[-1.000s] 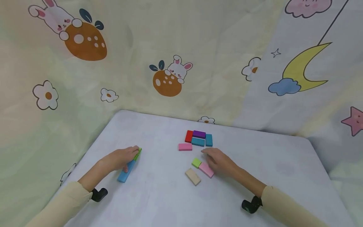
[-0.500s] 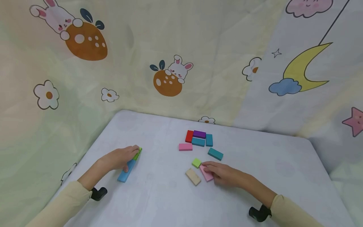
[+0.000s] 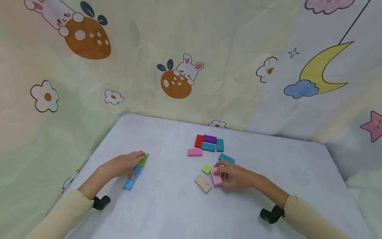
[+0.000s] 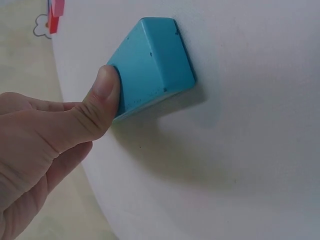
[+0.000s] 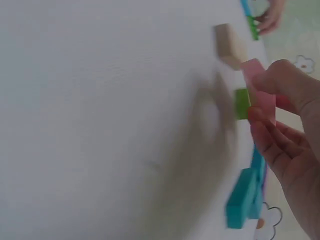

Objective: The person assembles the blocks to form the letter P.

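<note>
At the left of the table my left hand [image 3: 123, 165] grips a short row of a light blue block [image 3: 131, 181] and a bright green block [image 3: 144, 160]. Its thumb presses the blue block [image 4: 147, 60] in the left wrist view; the other fingers reach the green end in the head view. My right hand [image 3: 235, 176] pinches a pink block [image 3: 216, 179] between thumb and fingers, tilted and apparently lifted off the table. Close to it lie a small green block [image 3: 206, 169], a plain wooden block [image 3: 203, 184] and a teal block [image 3: 226, 157], partly hidden by the hand.
Farther back on the white table [image 3: 167, 205] lie a red block [image 3: 198, 141], a purple block [image 3: 210, 138], two teal blocks, one upright-running teal block [image 3: 220, 145] at the right, and another pink block [image 3: 195, 152]. A printed curtain [image 3: 226, 83] stands behind the table.
My right hand has left the teal block, moved nearer to me, and taken hold of the pink block, turning and raising it. My left hand stays at its row.
</note>
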A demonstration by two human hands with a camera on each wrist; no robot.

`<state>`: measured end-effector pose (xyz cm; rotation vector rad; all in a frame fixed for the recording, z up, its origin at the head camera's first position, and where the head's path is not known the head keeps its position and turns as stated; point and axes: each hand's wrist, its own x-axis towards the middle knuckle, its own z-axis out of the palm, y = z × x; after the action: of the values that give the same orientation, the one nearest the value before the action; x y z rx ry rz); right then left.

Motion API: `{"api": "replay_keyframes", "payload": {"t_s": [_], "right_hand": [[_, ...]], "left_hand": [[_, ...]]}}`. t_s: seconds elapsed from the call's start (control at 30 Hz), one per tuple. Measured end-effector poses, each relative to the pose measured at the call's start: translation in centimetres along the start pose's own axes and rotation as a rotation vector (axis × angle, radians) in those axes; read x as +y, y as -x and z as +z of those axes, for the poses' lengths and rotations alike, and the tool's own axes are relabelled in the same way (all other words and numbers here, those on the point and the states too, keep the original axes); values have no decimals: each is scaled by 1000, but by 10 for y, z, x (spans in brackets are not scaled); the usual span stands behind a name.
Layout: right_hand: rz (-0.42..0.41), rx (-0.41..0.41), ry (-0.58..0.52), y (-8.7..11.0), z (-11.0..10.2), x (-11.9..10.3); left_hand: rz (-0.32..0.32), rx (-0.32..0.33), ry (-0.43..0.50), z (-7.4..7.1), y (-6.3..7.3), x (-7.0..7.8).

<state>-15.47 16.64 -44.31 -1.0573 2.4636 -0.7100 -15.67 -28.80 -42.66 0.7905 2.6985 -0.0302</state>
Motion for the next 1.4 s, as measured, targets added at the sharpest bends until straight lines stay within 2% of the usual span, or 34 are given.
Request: {"api": "replay_keyframes", "payload": {"t_s": [0.13, 0.3, 0.37, 0.53, 0.6, 0.73, 0.9, 1.03, 1.17, 1.4], "right_hand": [[-31, 94, -77, -29, -8, -10], [27, 178, -77, -85, 5, -37], [34, 188, -84, -112, 11, -52], [-49, 164, -102, -170, 23, -80], [-68, 166, -92, -188, 26, -87], [-37, 216, -67, -215, 32, -93], [13, 262, -51, -243, 45, -94], [52, 260, -62, -258, 54, -96], [79, 250, -56, -267, 57, -99], [59, 250, -4, -272, 59, -103]], "left_hand": [[1, -13, 15, 1, 5, -2], [14, 8, 18, 4, 9, -3], [23, 28, 6, 5, 11, -5], [53, 55, -46, 7, 16, -8], [72, 73, -60, 8, 16, -9], [112, 105, -79, 8, 13, -8], [125, 109, -109, 7, 13, -8], [117, 100, -90, 7, 14, -8], [101, 93, -71, 8, 14, -8], [113, 120, -81, 10, 17, -11]]}}
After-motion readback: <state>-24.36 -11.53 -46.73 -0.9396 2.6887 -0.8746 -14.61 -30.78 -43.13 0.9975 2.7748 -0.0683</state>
